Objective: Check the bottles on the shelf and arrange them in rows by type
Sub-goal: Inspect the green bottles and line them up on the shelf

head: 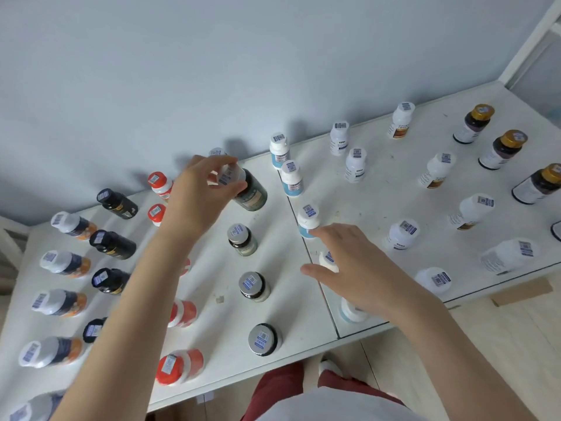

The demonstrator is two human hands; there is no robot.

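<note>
Bottles (263,339) stand in rows on the shelf (291,311). Left hand (203,192) pinches the dark green bottle (253,197) by its cap, tilted, at twelve o'clock of its row: probably light, rigid, slick. Right hand (349,262), spread open, hovers by a white bottle (307,220) at eleven o'clock; row gaps narrow, front edge close.

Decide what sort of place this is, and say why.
Likely a home sorting room or storeroom: white flat tabletops by a pale blue wall, holding rows of barcode-stickered pill bottles.

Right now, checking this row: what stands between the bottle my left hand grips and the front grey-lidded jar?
Head view: two grey-lidded jars between held bottle and front jar: farther jar, nearer jar.
</note>
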